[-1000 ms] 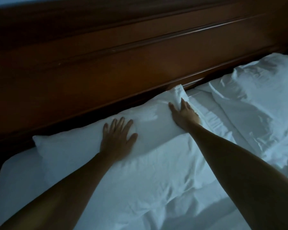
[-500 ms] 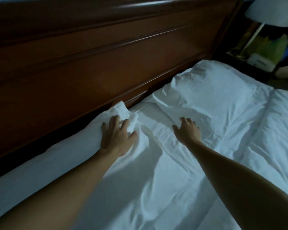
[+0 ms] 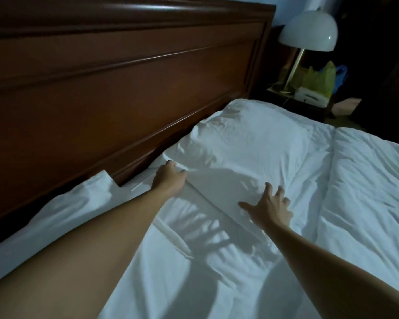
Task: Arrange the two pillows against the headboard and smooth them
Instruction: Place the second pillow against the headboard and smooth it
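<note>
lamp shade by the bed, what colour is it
White, a plain dome on a brass-coloured stem; the lamp shade shows in the head view, upper right.

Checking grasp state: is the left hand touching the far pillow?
Touching. The head view shows the left hand with its fingertips curled onto the near corner of the far pillow, no gap visible.

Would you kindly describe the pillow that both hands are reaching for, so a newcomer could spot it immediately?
Follow the dark wooden headboard towards the bedside lamp. The far pillow lies at that end, plump and creased; unlike the near pillow, it has both hands at its closer edge.
</note>
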{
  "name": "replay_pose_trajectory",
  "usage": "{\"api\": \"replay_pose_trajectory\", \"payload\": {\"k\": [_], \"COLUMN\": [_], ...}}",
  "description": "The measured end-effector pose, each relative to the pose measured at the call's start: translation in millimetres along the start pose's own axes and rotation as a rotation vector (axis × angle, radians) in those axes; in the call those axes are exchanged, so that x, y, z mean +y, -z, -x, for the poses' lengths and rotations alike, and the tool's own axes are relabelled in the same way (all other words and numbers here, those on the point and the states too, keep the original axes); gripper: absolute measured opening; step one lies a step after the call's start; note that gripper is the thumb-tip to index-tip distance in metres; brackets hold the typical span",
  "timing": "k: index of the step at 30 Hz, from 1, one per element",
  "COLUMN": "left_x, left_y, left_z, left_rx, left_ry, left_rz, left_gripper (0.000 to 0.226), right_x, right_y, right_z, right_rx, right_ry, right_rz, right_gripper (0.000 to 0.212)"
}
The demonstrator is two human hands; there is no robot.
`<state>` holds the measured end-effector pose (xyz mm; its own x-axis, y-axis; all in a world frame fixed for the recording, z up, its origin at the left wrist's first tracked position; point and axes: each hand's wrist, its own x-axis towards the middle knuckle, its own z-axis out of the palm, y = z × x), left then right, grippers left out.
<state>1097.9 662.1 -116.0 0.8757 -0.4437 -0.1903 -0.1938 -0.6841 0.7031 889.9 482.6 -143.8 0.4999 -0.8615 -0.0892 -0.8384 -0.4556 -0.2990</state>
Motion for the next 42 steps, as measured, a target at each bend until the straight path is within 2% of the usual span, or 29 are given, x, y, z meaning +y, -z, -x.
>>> {"api": "replay_pose_trajectory", "payload": {"k": [4, 11, 12, 15, 19, 25, 31, 36, 38, 40, 42], "left_x": [6, 8, 7, -1, -10, -7, -17, -21, -19, -12, -5], "left_y": [-19, -50, -53, -53, -48, -25, -11, -2, 0, 0, -4], "left_z": [-34, -62, -67, -75, -69, -53, -31, -28, -30, -25, -24], "left_rx": [0.005, 0.049, 0.074, 0.179, 0.197, 0.216, 0.189, 0.134, 0.115, 0.110, 0.154], "left_ry": [0.147, 0.319, 0.318, 0.331, 0.313, 0.267, 0.310, 0.294, 0.251, 0.151, -0.013], "left_rz": [0.266, 0.695, 0.694, 0.474, 0.333, 0.214, 0.152, 0.091, -0.004, -0.231, -0.396], "left_gripper": [0.073, 0.060, 0.054, 0.033, 0.047, 0.048, 0.056, 0.055, 0.046, 0.039, 0.040], "right_x": [18, 30, 32, 37, 32, 19, 16, 16, 16, 16, 13], "right_y": [-15, -42, -44, -49, -47, -36, -34, -22, -14, -7, -2], "right_z": [-11, -27, -29, -32, -33, -30, -4, 14, 17, 17, 10], "right_rx": [-0.046, -0.053, -0.047, -0.044, -0.036, 0.054, 0.067, 0.040, 0.048, 0.137, 0.197], "right_ry": [0.015, 0.086, 0.092, 0.129, 0.152, 0.198, 0.239, 0.225, 0.180, 0.156, 0.181], "right_rz": [-0.090, -0.029, -0.006, 0.062, 0.080, 0.059, 0.061, 0.106, 0.154, 0.140, 0.086], "right_gripper": [0.102, 0.106, 0.103, 0.097, 0.086, 0.032, 0.024, 0.029, 0.060, 0.092, 0.099]}}
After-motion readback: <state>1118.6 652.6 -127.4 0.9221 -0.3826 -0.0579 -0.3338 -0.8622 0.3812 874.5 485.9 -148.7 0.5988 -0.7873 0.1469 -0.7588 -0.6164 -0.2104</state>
